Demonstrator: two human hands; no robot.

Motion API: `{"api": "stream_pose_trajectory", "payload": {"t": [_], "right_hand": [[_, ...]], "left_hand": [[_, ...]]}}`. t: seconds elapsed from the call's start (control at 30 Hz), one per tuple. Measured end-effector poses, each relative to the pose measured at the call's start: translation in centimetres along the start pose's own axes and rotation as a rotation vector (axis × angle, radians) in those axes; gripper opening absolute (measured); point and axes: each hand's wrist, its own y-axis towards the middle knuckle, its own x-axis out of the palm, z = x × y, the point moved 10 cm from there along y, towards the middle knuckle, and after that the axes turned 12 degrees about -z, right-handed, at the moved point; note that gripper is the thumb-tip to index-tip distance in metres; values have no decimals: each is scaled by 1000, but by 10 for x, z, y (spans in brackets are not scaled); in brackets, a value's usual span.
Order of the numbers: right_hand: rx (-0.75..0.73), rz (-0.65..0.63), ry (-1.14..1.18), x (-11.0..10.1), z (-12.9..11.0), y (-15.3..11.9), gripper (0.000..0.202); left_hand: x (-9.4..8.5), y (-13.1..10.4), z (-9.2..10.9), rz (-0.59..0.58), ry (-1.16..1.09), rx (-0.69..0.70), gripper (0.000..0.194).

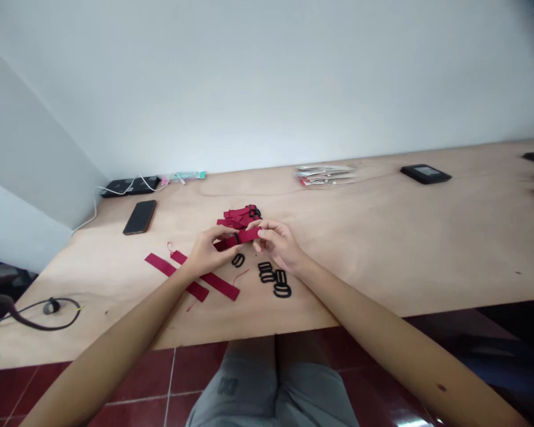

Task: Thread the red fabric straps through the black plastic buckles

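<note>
- A red strap is being held over the wooden table, just in front of a red heap, with a black slider being carried across it.
- Its right end is being pinched between thumb and fingers of the right hand.
- Near the slider, it is being clasped by the left hand; whether the slider itself is being gripped cannot be told.
- Light, soft, bendable material is apparently being handled, hardly fragile; the slider seems stiff.
- Flat faces beside the slider are being judged the best hold.
</note>
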Motion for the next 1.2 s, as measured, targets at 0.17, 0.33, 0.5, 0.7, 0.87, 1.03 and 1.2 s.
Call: {"api": "stream_pose_trajectory", "payload": {"t": [0.17, 0.33, 0.5, 0.7, 0.87, 1.03, 1.2], "right_hand": [[-56, -47, 198, 9, -13, 0, 20], [-17, -65, 141, 12, -6, 1, 25], [5, -24, -5, 3, 4, 3, 32], [-14, 80, -133, -13, 2, 2, 32], [-37, 35, -315, -7, -4, 2, 29], [18, -41, -445, -1, 3, 0, 27], [-78, 4, -540, -6, -8, 0, 25]], "left_hand": [[-2, 1, -4, 13, -28, 6, 33], [3, 1, -3, -43, -121, -9, 34], [6, 0, 1, -70, -81, 29, 32], [-5, -3, 3, 24, 32, 49, 31], [-7, -3, 10, 25, 40, 93, 29], [-6, -3, 12, 21, 43, 133, 31], [-5, -3, 18, 4, 47, 175, 28]]}}
